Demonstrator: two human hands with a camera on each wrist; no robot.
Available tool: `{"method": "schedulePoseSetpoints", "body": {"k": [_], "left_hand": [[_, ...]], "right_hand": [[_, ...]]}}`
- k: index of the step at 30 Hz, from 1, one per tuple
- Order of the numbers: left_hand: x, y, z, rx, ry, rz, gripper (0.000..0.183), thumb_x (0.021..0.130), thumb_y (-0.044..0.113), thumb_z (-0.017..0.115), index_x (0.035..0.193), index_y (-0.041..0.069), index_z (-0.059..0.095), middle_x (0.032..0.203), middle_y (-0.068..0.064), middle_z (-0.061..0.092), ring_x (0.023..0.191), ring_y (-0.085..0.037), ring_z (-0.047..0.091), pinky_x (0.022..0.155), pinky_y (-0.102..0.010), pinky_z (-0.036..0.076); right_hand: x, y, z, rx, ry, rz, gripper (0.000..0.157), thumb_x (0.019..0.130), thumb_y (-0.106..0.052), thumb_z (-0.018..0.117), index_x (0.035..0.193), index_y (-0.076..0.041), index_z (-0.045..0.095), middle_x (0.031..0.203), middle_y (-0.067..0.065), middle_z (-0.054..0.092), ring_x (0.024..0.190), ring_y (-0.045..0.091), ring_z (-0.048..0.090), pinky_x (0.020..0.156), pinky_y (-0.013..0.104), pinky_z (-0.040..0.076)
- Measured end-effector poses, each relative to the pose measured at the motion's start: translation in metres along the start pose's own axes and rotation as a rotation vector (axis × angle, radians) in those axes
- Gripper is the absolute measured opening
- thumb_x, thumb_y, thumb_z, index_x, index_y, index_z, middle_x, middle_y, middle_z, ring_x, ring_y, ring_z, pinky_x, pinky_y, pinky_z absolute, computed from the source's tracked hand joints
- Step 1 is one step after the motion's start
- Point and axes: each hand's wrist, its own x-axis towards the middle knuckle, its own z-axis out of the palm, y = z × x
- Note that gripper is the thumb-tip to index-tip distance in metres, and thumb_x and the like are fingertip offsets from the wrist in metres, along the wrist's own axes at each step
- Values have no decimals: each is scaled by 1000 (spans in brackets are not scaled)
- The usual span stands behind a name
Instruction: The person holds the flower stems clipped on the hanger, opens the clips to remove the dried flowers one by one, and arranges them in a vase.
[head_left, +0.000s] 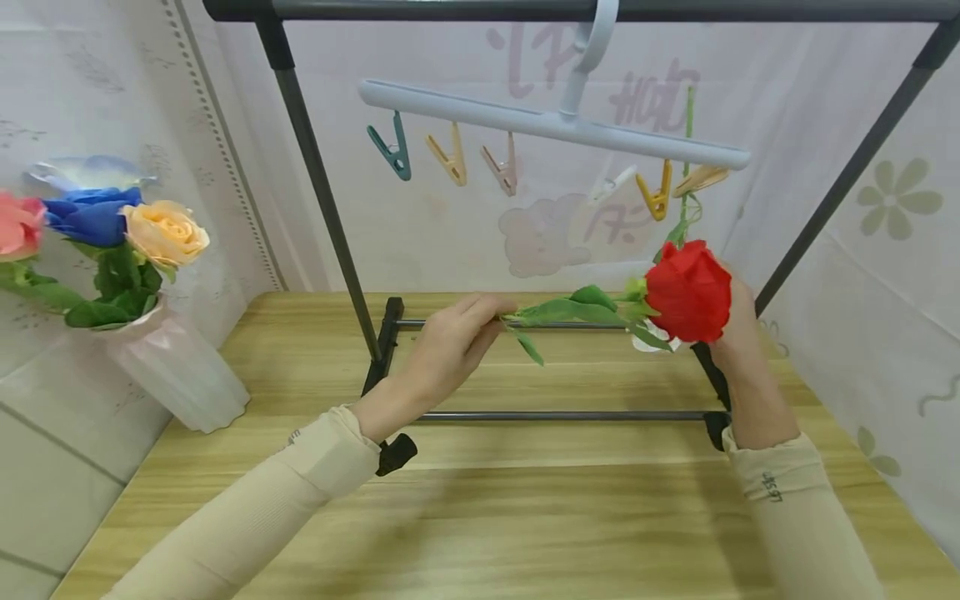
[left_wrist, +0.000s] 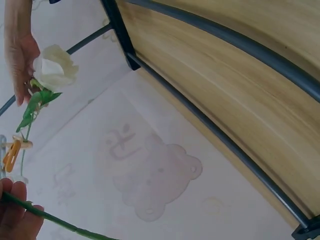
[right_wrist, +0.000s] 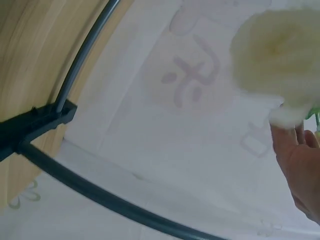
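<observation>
Head view: a person is working at a wooden table point(head_left: 525, 533) under a dark metal rack point(head_left: 330, 208). The left hand point(head_left: 450, 342) is pinching the green stem point(head_left: 555, 312) of a red rose point(head_left: 688, 290) between thumb and fingertips, holding it level above the rack's lower bars. The right hand point(head_left: 738, 329) is sitting behind the red bloom at the right; how its fingers are lying is hidden by the flower. A pale clip hanger point(head_left: 555, 123) is hanging from the top rail, carrying a teal peg point(head_left: 392, 148), yellow pegs and a pink one. An orange peg point(head_left: 699, 178) at its right end is clamping a second green stem hanging down behind the red bloom. At far left a white vase point(head_left: 176, 367) is holding pink, blue and peach roses.

Left wrist view: the left hand's fingers point(left_wrist: 17, 210) are closing round a thin green stem point(left_wrist: 55, 220) at the bottom left corner. Farther off, a white rose point(left_wrist: 54, 69) is hanging head-down from the orange peg point(left_wrist: 12, 152), with the right hand point(left_wrist: 20, 57) touching just beside its bloom.

Right wrist view: the white rose point(right_wrist: 277, 55) is filling the upper right, blurred. The right hand's fingers point(right_wrist: 297, 165) are lying just below it, fairly straight, touching its lowest petal; a firm grip cannot be told. The rack's base bars point(right_wrist: 65, 135) are crossing at left.
</observation>
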Motion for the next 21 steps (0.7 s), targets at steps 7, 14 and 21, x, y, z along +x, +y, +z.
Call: {"method": "schedulePoseSetpoints", "body": {"k": [7,14,21], "left_hand": [[-10,-2,-15,-76,56,-113,22,86,-6,61,107,0,61,100,-11,67,83,-17,67,71,-22,53],[-20,-6,-34,-130,168,-193,19,84,-12,60,102,-7,60,92,-17,68,82,-25,69,68,-23,55],[-31,-15,-72,-123,295,-304,15,82,-14,60,97,-11,58,89,-21,68,76,-11,67,66,-12,52]], "right_hand": [[10,4,9,-278,-7,115,26,86,-5,67,106,-20,61,92,-9,62,83,5,56,68,12,49],[13,8,20,-90,-78,199,15,89,-7,63,102,-13,62,87,-2,60,78,7,62,69,19,54],[12,10,27,-74,-79,220,9,87,-8,65,95,-13,67,84,-2,61,72,8,64,62,20,54]]}}
